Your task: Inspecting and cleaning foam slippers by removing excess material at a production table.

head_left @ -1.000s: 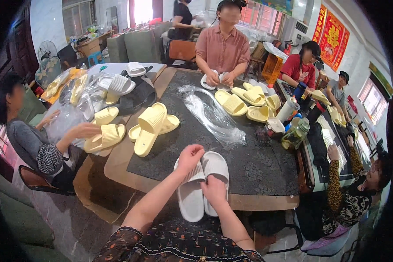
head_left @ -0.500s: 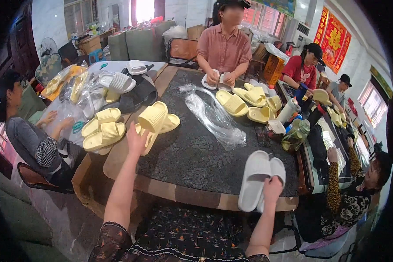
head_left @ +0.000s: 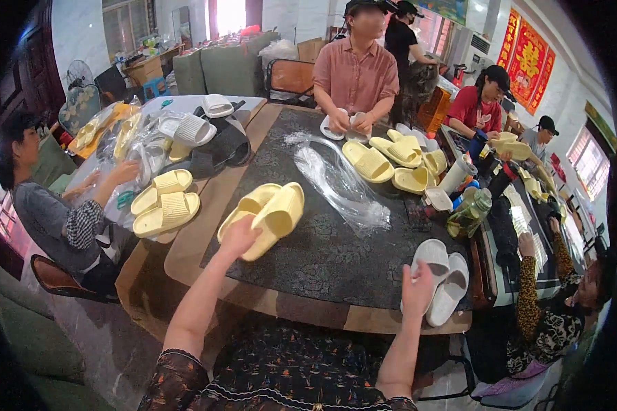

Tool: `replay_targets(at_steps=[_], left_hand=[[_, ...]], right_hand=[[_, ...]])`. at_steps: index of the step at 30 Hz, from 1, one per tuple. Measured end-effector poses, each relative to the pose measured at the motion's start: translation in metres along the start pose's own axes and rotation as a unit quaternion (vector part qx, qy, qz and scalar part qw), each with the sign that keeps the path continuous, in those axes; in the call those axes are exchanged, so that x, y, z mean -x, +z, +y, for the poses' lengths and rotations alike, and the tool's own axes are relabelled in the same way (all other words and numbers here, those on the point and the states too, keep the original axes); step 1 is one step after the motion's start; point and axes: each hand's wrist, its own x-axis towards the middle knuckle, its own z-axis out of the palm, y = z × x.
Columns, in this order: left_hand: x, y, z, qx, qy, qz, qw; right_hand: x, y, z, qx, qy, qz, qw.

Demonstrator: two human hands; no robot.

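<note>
My left hand (head_left: pixel 238 236) grips a pair of yellow slippers (head_left: pixel 286 207) by the near side, one overlapping the other, over the left part of the dark patterned mat. By the mat's right front corner, my right hand (head_left: pixel 417 286) has its thumb and fingers apart. Right beside it lies a pair of light grey slippers (head_left: pixel 451 291), side by side; whether the hand still touches the nearer one I cannot tell. Farther left, another yellow pair (head_left: pixel 164 212) rests at the table's edge.
Clear plastic bags (head_left: pixel 339 181) lie across the mat (head_left: pixel 308 264). More yellow slippers (head_left: pixel 368 162) stand back right, near a green-lidded bottle (head_left: pixel 469 211). Across the table a co-worker (head_left: pixel 356 75) handles white slippers. Another person sits left, by bagged slippers (head_left: pixel 185 129).
My right hand has let go of the grey slippers, now on the mat's right corner. My left hand has moved right and nearer, bringing the two yellow slippers together.
</note>
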Motion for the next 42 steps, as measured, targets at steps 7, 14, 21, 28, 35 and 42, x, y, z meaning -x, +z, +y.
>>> replay_targets(at_steps=[7,14,21,28,35,42], left_hand=[[0.081,0.044,0.079,0.230,-0.126,-0.321,0.910],[0.080,0.039,0.110,0.015,0.146,-0.199,0.969],[-0.014,0.051,0.058,-0.092,0.210,-0.014,0.973],[0.019,0.065,0.048,-0.194,0.196,-0.062,0.959],[0.086,0.038,0.063,-0.142,0.095,-0.076,0.982],[0.057,0.019,0.072,-0.061,0.199,-0.073,0.975]], right_hand=[[0.037,0.029,-0.060,-0.268,-0.015,-0.255,0.929],[0.048,0.014,-0.078,-0.133,-0.110,-0.251,0.952],[0.061,0.022,-0.068,-0.089,-0.137,-0.251,0.954],[0.060,0.031,-0.064,-0.107,-0.141,-0.219,0.959],[0.040,0.054,-0.070,-0.128,-0.149,-0.214,0.957],[0.029,0.068,-0.096,-0.123,-0.215,-0.255,0.935]])
